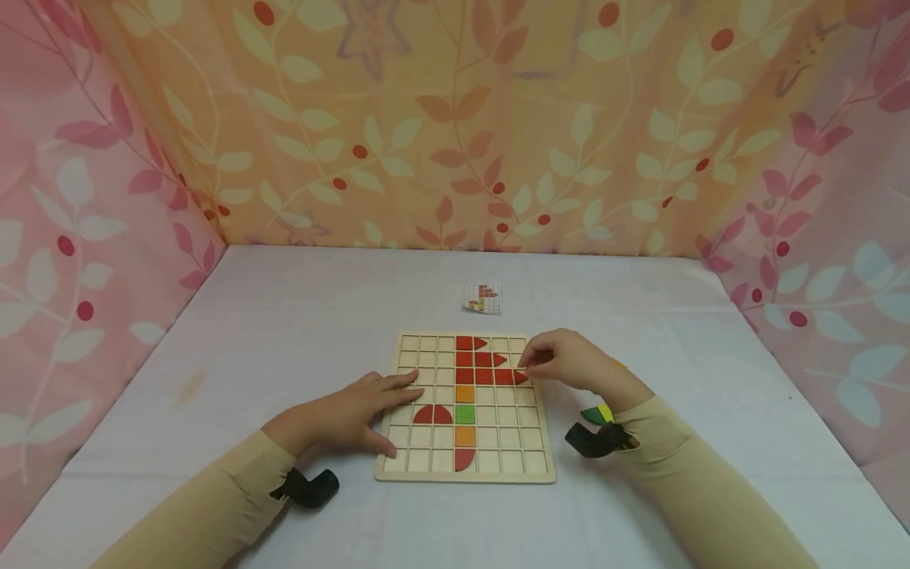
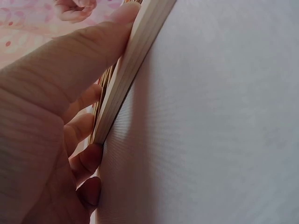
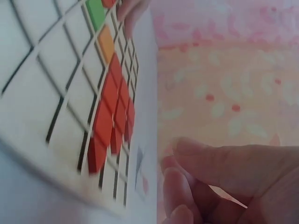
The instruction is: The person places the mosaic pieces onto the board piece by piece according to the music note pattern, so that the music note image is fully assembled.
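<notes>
A wooden grid board [image 1: 465, 477] lies on the table. My left hand [image 1: 348, 411] rests on its left edge, fingers over the top; in the left wrist view the thumb [image 2: 93, 49] lies along the board's side. At the right edge, my right hand [image 1: 569, 363] hovers beside a red triangle [image 1: 520, 378] that ends the third row of red squares [image 1: 483, 377]. Its fingers are loosely curled, and nothing shows between thumb and fingertips in the right wrist view. Below sit an orange square [image 1: 464, 393], a green square [image 1: 464, 414], another orange square [image 1: 464, 435] and red quarter circles [image 1: 464, 459].
Behind the board lies a small pattern card [image 1: 482, 299] with a printed grid picture. Green and yellow pieces [image 1: 596, 414] lie right of the board, partly hidden by the right wrist. Floral cloth [image 1: 455, 126] walls in the white table [image 1: 284, 292].
</notes>
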The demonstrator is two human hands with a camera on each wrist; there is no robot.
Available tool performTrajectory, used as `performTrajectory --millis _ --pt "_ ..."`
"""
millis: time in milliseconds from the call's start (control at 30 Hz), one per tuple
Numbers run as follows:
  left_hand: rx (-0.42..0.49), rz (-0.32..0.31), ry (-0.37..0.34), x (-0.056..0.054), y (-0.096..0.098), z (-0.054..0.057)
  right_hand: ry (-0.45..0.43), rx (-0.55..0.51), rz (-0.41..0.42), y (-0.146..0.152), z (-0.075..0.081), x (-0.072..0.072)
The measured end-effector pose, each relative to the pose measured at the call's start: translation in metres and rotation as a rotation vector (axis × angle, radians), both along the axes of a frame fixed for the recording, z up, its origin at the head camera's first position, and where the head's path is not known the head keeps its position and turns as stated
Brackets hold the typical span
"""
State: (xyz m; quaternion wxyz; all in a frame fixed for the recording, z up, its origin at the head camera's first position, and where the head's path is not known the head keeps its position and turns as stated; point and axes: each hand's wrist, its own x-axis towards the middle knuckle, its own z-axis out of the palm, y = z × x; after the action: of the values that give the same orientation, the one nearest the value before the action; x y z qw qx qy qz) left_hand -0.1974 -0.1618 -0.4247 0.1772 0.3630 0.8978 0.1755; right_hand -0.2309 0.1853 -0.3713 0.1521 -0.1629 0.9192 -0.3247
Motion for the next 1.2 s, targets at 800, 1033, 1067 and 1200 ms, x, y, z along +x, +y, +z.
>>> performTrajectory --millis 800,1033,1067,1200 --pt "0.003 0.009 -0.020 0.000 0.000 -0.001 -0.080 0.024 -0.307 0.123 -0.020 -0.012" --pt "0.018 -0.002 -0.009 0.000 0.000 0.001 -0.136 0.091 -0.338 0.134 -0.028 -0.014" --pt "0.019 -0.003 -0.007 0.001 0.000 0.001 -0.142 0.100 -0.341 0.135 -0.029 -0.014" --pt "0.019 -0.005 0.000 0.001 0.000 0.001 -0.154 0.116 -0.349 0.135 -0.032 -0.015"
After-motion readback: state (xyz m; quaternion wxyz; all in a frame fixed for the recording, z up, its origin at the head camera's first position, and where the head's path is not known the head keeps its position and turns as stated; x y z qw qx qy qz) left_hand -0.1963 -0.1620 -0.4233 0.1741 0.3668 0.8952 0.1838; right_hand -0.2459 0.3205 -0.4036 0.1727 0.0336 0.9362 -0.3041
